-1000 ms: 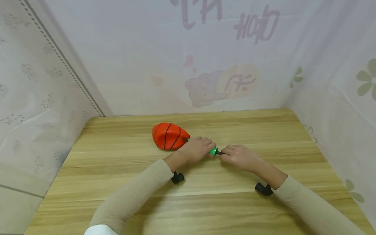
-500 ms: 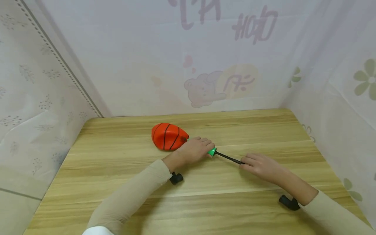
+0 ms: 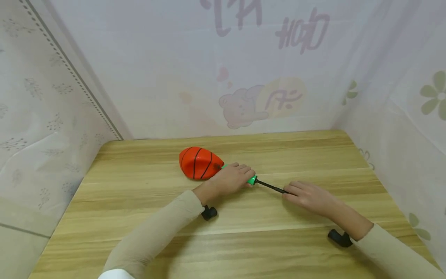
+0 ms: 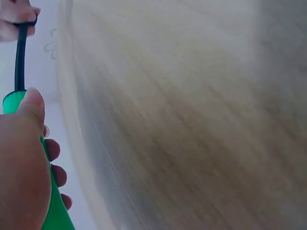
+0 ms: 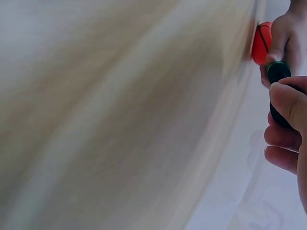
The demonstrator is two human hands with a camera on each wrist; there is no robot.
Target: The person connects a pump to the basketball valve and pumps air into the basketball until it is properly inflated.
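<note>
A sagging red-orange ball (image 3: 196, 163) with black lines, like a basketball, lies on the table towards its far side, its surface dented. Beside it my left hand (image 3: 231, 179) grips the green barrel (image 4: 57, 211) of a hand pump, whose near end points at the ball. Most of the barrel is covered by the palm. A long stretch of black pump rod (image 3: 270, 186) shows out of the barrel's other end. My right hand (image 3: 310, 197) pinches the pump's black handle (image 5: 280, 117) between thumb and fingers.
The wood-grain table (image 3: 244, 248) fills the lower part of the head view. Pale printed sheets (image 3: 156, 77) hang behind it and on both sides. A black wrist camera (image 3: 209, 213) sits under the left forearm, another (image 3: 339, 238) under the right.
My right hand has moved right and towards me, drawing the pump rod well out of the barrel, then slightly back left over the last half second. My left hand and the ball stay in place.
</note>
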